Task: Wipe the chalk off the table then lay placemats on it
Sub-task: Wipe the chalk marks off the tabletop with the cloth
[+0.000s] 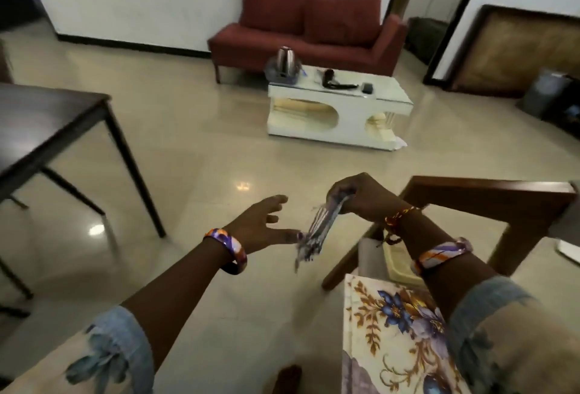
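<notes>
My right hand (354,197) grips the top end of a striped, fringed cloth (317,230), which hangs down blurred in mid-air over the floor. My left hand (266,222) is spread with straight fingers just left of the cloth's lower end, its thumb near or touching it. A dark wooden table (47,123) stands at the left; its top looks dark and no chalk is discernible. A floral placemat (392,331) lies at the lower right, partly under my right forearm.
A wooden chair (486,192) stands at the right, behind my right arm. Farther off are a white coffee table (339,117) with a kettle (287,59) and small items, and a red sofa (310,23). Glossy tiled floor lies between them.
</notes>
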